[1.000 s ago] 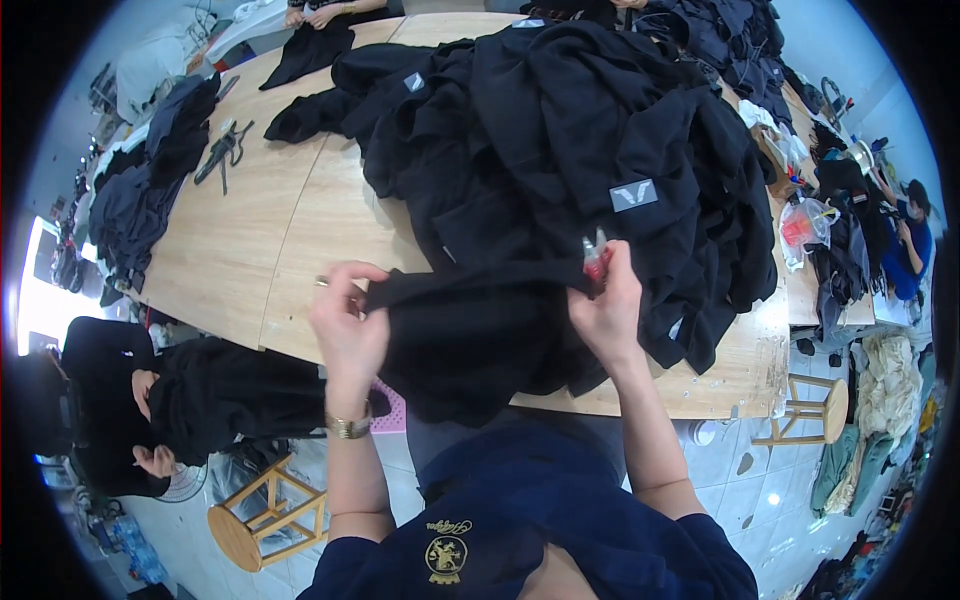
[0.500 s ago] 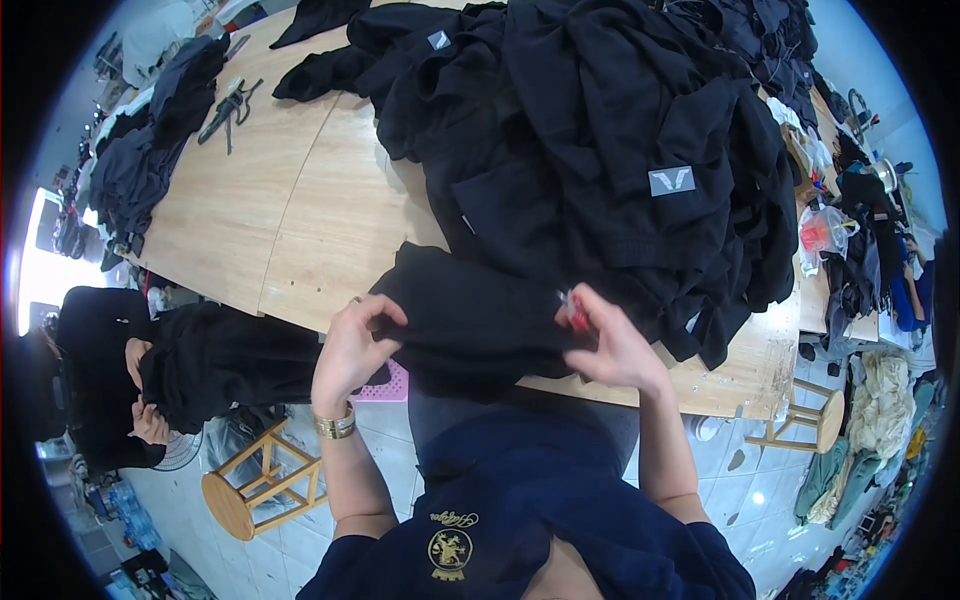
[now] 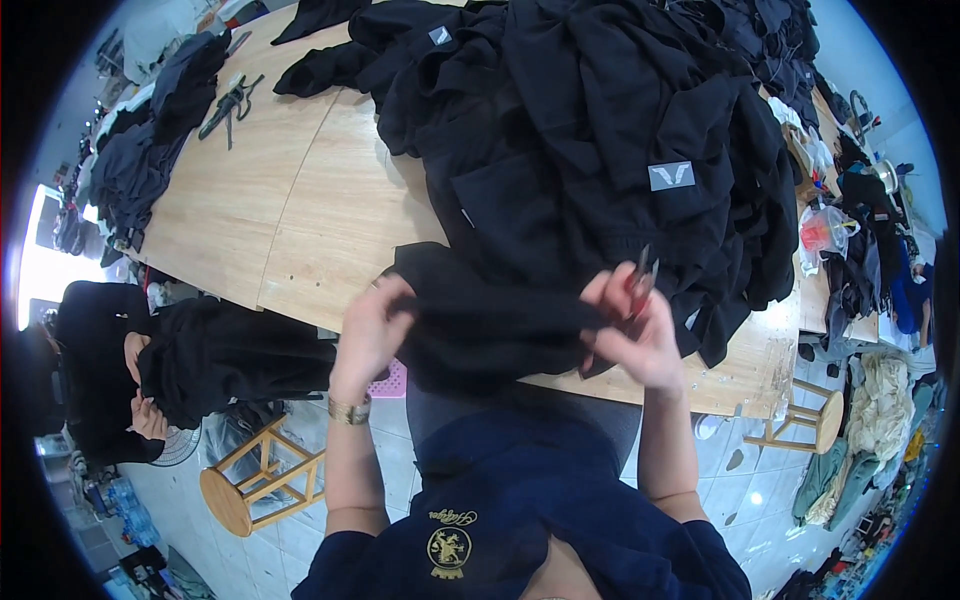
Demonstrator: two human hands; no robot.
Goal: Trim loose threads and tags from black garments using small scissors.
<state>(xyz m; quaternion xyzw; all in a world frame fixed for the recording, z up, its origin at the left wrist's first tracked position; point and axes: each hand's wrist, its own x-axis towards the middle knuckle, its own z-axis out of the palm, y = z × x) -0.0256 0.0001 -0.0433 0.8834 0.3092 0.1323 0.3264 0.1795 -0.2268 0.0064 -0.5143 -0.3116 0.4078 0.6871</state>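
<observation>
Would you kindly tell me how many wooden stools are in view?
2: one stool on the floor at lower left, another stool at the table's right end. Others may be hidden.

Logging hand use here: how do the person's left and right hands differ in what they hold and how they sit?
The left hand grips only the black garment; the right hand also holds small red-handled snips. The left wrist wears a gold watch; the right is bare. Both pinch the same garment at the table edge.

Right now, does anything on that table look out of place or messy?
Nothing looks damaged or spilled. The big heap of black garments sprawls unsorted, its right side drooping over the wooden table edge. Both hands hold one black piece; the right also holds small red-handled snips.
</observation>
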